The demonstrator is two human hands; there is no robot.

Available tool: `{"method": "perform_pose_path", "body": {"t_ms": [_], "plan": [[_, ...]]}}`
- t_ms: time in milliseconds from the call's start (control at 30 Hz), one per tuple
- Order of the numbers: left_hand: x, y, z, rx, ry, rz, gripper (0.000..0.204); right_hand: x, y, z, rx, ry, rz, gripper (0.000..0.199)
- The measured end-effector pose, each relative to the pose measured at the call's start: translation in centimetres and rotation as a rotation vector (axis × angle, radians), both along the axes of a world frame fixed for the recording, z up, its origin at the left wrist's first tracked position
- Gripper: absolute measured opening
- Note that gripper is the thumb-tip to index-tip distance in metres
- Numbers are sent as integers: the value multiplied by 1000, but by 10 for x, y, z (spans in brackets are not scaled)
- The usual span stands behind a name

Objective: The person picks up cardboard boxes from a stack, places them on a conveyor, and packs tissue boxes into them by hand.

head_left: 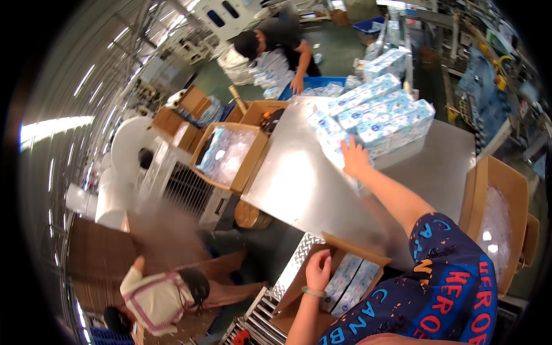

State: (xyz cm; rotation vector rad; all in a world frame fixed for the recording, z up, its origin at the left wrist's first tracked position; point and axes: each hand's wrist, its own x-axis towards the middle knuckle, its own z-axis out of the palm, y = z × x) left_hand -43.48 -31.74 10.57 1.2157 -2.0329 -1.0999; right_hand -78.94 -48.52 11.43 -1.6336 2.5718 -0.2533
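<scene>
Several long blue-and-white wrapped packs [397,123] with a floral print lie side by side on a metal table [293,167]. My right hand [355,156] reaches across the table with spread fingers, resting against the nearest end of the left pack [329,129]. Below the table edge, an open cardboard carton [368,256] holds similar packs [348,282] set in rows. Over the carton's left side is my left hand [318,269], its fingers loosely bent and apart, with nothing seen in it. A band circles that wrist.
The carton sits on a roller conveyor [259,319]. Open cartons with clear plastic stand left [230,155] and right [497,224] of the table. Beyond it, a co-worker [282,49] leans over a blue bin [322,83]. Another person [164,299] bends by stacked cardboard [95,259] at lower left.
</scene>
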Motion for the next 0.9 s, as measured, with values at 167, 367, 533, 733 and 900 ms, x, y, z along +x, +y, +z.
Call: {"method": "perform_pose_path", "body": {"t_ms": [167,367,533,733,900], "plan": [[-94,-59,8,-355,-157,-243,49,-17,113,15,133,-111,424,96],[-189,-74,18,-576,-643,-380,100,-192,119,56,2,-77,300,107],[-202,-85,21,-482,-656,-497,84,-320,106,16,55,310,43,125],[-176,-59,34,-720,-539,-618,65,-228,141,20,132,58,259,129],[-123,-23,116,-870,-355,-388,72,-144,216,42,261,26,150,127]]}}
